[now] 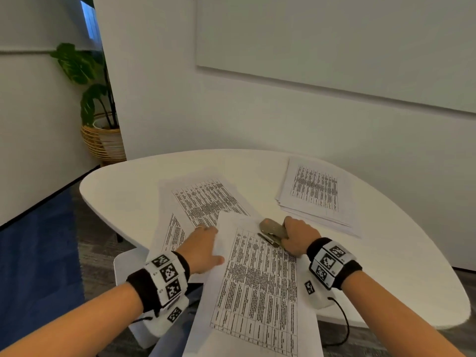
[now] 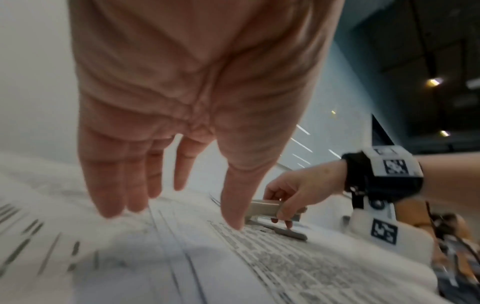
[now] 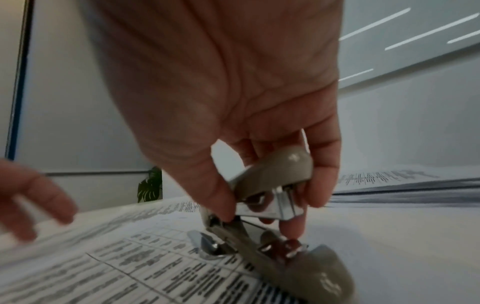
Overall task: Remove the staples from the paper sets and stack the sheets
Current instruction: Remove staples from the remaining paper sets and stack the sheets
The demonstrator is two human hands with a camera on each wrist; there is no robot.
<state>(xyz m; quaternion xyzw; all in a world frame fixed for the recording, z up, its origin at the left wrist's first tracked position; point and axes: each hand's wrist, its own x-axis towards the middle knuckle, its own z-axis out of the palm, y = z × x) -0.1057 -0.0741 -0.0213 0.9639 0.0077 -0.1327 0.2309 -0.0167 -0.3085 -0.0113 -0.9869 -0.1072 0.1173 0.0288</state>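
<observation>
Gripping a grey-beige stapler (image 1: 273, 231) between thumb and curled fingers, the right hand (image 1: 296, 237) works at the top right corner of a printed paper set (image 1: 257, 287) that lies in the lower centre of the head view, its near end overhanging the edge of the white table (image 1: 123, 191). From the right wrist view, the stapler's hinged halves gape wide apart, the lower part lying on the sheet's corner and the upper part lifted in the fingers. Fingers straight and spread, the left hand (image 1: 203, 249) rests flat at the set's left edge, holding nothing; the left wrist view shows its thumb tip touching the page just beside the tool. More printed sheets (image 1: 206, 199) lie spread under and behind the set, left of centre. A separate stack of sheets (image 1: 315, 191) sits well apart at the right of the table. A potted plant (image 1: 95, 104) stands at the left of the frame.
</observation>
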